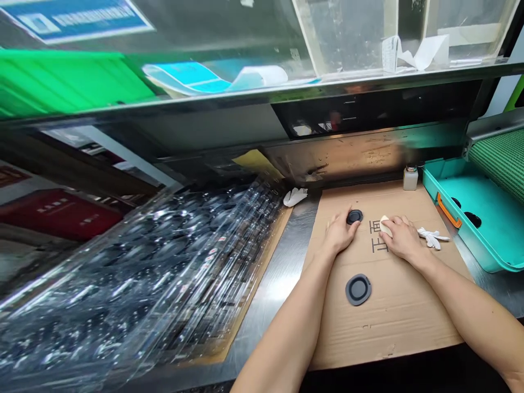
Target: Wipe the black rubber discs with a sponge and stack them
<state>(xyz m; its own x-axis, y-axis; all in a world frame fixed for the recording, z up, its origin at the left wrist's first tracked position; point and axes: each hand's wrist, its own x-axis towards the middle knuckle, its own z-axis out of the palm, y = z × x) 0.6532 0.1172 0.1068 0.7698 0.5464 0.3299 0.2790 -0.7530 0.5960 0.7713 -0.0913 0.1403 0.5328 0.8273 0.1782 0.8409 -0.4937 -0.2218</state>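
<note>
My left hand (340,231) is closed on the edge of a small dark grey round part (354,216) with a raised ring, over the cardboard sheet (393,316). To its right, my right hand (402,236) pinches a cream-coloured pad (385,225), possibly a sponge or folded cloth. The pad and the part are apart. A second dark grey round part (358,289) lies flat on the cardboard, nearer to me, between my forearms. Just right of my right hand lies a crumpled white glove (433,238).
Stacked clear plastic trays (164,273) with dark parts fill the left side. A teal bin (487,229) with an orange handle holds several dark pieces at right, beside a green conveyor belt (501,158). A small bottle (410,178) stands behind the cardboard. Overhead runs a metal shelf (245,98).
</note>
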